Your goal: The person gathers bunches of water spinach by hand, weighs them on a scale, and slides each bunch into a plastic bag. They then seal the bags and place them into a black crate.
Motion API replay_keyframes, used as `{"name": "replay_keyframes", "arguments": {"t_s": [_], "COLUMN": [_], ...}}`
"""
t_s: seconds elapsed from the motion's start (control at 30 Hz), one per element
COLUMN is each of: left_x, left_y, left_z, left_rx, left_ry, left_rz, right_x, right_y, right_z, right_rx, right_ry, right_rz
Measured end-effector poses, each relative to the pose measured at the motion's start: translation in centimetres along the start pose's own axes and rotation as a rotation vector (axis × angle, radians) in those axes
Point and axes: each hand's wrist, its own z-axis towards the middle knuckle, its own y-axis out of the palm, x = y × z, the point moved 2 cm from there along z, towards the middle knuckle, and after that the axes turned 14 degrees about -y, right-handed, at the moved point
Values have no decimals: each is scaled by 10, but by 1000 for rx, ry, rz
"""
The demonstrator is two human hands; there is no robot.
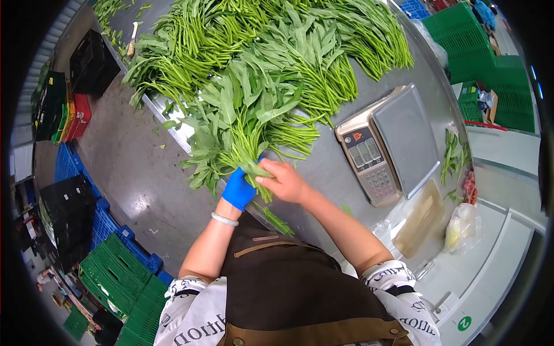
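Note:
My left hand (239,191), in a blue glove, is closed around the stems of a leafy bunch of water spinach (242,135) at the table's near edge. Bare and pinched, my right hand (284,182) grips a leaf (253,168) at the stem end of that same bunch, right beside the glove. Cut stem ends stick out below both hands. Just beyond lie several more bunches of water spinach (314,63), heaped across the metal table (340,214). Some loose stems (274,220) rest under my right wrist.
A digital scale (374,158) with a flat pan stands to the right. A knife (134,39) lies at the table's far left edge. Green crates (461,34) are stacked at the back right, and more green crates (115,265) stand at lower left. A plastic bag (463,228) sits at right.

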Motion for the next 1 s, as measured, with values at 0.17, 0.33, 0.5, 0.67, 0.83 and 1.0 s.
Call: {"name": "replay_keyframes", "arguments": {"t_s": [0.17,0.33,0.5,0.67,0.83,1.0], "left_x": [6,7,11,17,16,15], "left_y": [62,34,60,52,39,45], "left_z": [-15,-5,-4,-9,-11,-11], "left_rx": [-155,21,-201,-159,-132,-173], "left_ry": [-94,83,82,60,99,146], "left_rz": [171,82,62,123,191,185], "right_x": [10,32,47,-2,-59,-64], "right_y": [-7,-4,-16,-102,-279,-385], "right_z": [-3,-21,-43,-31,-29,-56], "right_rx": [178,692,948,643,817,692], "right_ry": [363,445,467,389,194,432], "right_rz": [733,1229,1248,297,-313,-1380]}}
